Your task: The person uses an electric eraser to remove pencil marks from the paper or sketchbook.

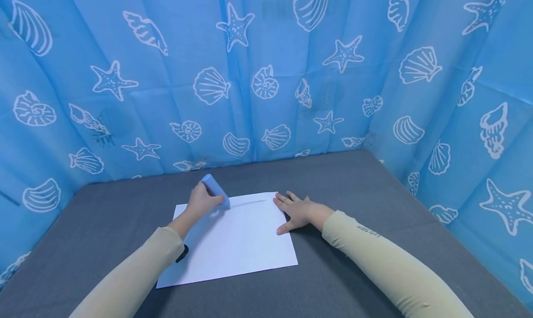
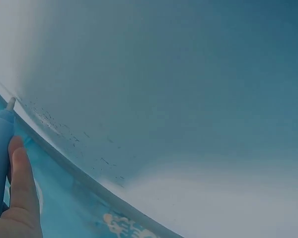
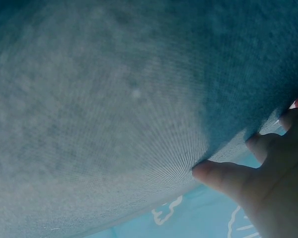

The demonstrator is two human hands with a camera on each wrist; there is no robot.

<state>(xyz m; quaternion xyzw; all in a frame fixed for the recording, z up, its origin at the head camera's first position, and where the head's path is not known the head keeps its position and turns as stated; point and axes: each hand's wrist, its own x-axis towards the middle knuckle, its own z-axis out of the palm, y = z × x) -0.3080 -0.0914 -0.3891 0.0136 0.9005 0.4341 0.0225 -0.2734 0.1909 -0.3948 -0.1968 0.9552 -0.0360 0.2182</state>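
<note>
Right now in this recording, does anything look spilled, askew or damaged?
Only the small dark crumbs stand out: they lie scattered over the white paper near the blue tool that the left hand holds, looking untidy against an otherwise mostly bare surface. I see no tear.

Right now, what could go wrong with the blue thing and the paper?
The white paper might slip or wrinkle if the right hand lifts from its side. The blue tool, in the left hand, has its tip close to the far edge, so it could run off. And the dark specks on the paper may smear if brushed.
</note>
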